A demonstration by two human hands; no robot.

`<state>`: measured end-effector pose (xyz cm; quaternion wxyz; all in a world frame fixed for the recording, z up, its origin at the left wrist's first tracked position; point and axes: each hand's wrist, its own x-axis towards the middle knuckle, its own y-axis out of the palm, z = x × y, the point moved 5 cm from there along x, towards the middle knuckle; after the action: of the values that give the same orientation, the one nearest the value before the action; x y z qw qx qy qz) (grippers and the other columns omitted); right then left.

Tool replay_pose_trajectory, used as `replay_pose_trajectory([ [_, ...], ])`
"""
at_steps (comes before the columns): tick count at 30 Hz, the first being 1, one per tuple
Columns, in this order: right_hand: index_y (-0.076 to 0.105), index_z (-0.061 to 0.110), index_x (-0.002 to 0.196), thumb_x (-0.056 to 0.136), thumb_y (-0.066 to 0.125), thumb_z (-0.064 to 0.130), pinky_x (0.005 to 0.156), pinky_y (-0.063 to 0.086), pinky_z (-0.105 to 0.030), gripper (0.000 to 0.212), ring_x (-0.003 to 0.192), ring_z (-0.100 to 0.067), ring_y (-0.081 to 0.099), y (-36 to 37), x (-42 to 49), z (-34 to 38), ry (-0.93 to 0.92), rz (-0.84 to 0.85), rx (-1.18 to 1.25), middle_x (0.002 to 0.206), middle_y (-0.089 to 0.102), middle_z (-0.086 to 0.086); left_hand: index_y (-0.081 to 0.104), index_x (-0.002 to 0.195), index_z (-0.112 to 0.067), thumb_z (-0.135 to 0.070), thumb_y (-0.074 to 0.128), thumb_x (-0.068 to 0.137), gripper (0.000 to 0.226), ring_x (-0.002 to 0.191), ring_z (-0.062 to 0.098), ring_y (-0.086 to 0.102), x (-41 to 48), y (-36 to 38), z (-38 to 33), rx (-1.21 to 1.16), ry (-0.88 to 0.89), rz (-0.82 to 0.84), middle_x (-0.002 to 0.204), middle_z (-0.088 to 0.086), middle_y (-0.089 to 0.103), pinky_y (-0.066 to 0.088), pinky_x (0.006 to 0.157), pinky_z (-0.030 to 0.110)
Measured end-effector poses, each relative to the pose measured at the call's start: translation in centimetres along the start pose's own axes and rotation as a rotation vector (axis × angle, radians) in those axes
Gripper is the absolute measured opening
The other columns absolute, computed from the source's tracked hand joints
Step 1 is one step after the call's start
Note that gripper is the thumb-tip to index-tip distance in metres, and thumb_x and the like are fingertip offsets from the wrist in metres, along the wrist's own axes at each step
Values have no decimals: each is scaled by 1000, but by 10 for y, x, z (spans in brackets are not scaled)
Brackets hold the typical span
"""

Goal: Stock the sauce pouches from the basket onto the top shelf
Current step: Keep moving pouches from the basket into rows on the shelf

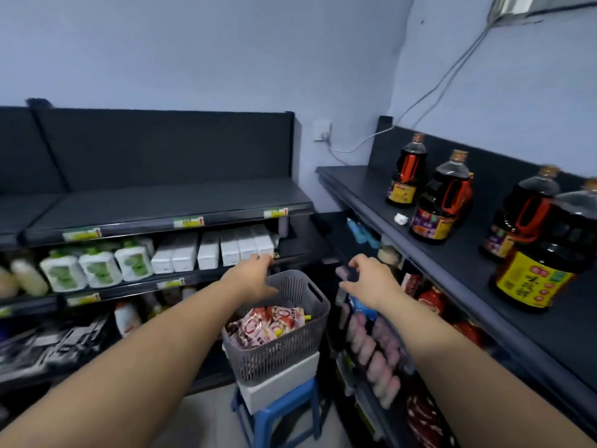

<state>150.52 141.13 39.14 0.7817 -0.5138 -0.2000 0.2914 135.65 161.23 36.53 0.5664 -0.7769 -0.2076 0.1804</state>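
Head cam has both hands out over the stock. The left hand point(255, 276) hovers by the far rim of the grey basket point(274, 357), fingers loose, holding nothing. The right hand point(368, 279) has curled fingers, too blurry to tell if it pinches anything. The sauce pouches point(268, 321) sit piled in the basket, propped on a white box point(281, 383) and blue stool point(274, 412), probably to save bending. The top shelf point(168, 202) is right above.
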Motion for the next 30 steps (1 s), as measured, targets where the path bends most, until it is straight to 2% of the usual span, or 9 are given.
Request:
replay_pose_trajectory([
  [6,44,19,137,92,61,41,101,45,-43,53,125,-32,44,49,58,31,-125,124,-193,136,49,-8,36,142,-22,-52,66,83,73,126,32,47,18,14,64,154,-142,51,140,8,44,47,98,47],
  [11,46,19,134,91,63,41,99,46,-44,51,124,-31,45,97,116,27,-198,239,-252,131,51,-8,37,140,-23,-57,63,80,74,127,32,45,49,51,94,181,-256,147,138,7,44,45,99,52],
  [14,47,21,132,90,63,41,99,46,-45,50,121,-31,48,129,155,18,-246,329,-289,130,52,-6,38,138,-21,-55,63,81,71,125,32,47,72,81,109,187,-321,181,137,10,46,46,98,49],
  [20,49,21,128,92,58,36,94,47,-40,40,121,-29,49,213,223,1,-369,546,-372,133,53,-5,41,132,-19,-49,65,82,63,125,32,47,116,151,130,72,-497,291,135,10,47,45,97,46],
  [26,43,19,140,93,57,34,100,45,-37,51,128,-29,46,297,250,-6,-468,729,-428,141,49,-7,36,140,-17,-42,66,84,67,127,33,46,134,224,143,-53,-638,399,140,10,45,44,98,46],
  [30,40,20,144,93,58,34,103,45,-40,57,130,-32,46,342,259,-13,-482,805,-456,142,50,-8,34,143,-15,-37,64,88,66,129,32,46,143,264,155,-106,-699,465,145,12,42,45,101,45],
])
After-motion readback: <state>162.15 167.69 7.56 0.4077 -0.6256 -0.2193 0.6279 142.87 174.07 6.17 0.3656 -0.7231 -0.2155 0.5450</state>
